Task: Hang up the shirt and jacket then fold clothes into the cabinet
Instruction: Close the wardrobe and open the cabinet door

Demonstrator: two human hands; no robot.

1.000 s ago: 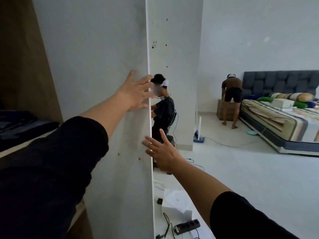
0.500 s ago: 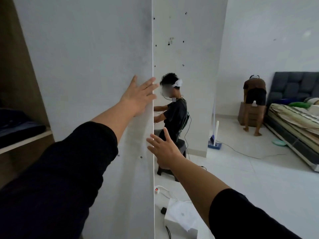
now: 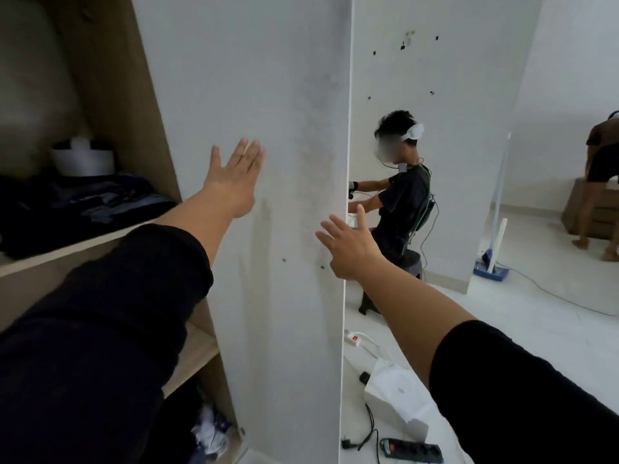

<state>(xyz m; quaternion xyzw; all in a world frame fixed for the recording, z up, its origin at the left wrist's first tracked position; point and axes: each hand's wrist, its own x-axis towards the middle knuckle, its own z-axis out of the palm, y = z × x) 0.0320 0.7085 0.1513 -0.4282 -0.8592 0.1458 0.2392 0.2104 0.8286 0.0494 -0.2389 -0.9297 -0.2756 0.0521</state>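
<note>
The white cabinet door (image 3: 268, 95) stands partly open in front of me. My left hand (image 3: 232, 180) lies flat against its face, fingers spread, holding nothing. Lower down, my right hand (image 3: 348, 246) is open at the door's free edge. Behind the door, dark folded clothes (image 3: 77, 209) rest on a wooden shelf (image 3: 67, 249) of the cabinet. More crumpled cloth (image 3: 211, 430) lies at the cabinet's bottom. No hanger, shirt or jacket shows.
A person on a low stool (image 3: 405, 209) works at the wall just past the door. Another person (image 3: 599, 175) bends by a wooden nightstand at far right. Power strips (image 3: 412, 450), cables and a white box (image 3: 395, 393) lie on the floor; a mop (image 3: 492, 262) leans on the wall.
The view has swung left, showing more of the shelves. My left hand slid from the door's edge onto its flat face. My right hand stays at the edge.
</note>
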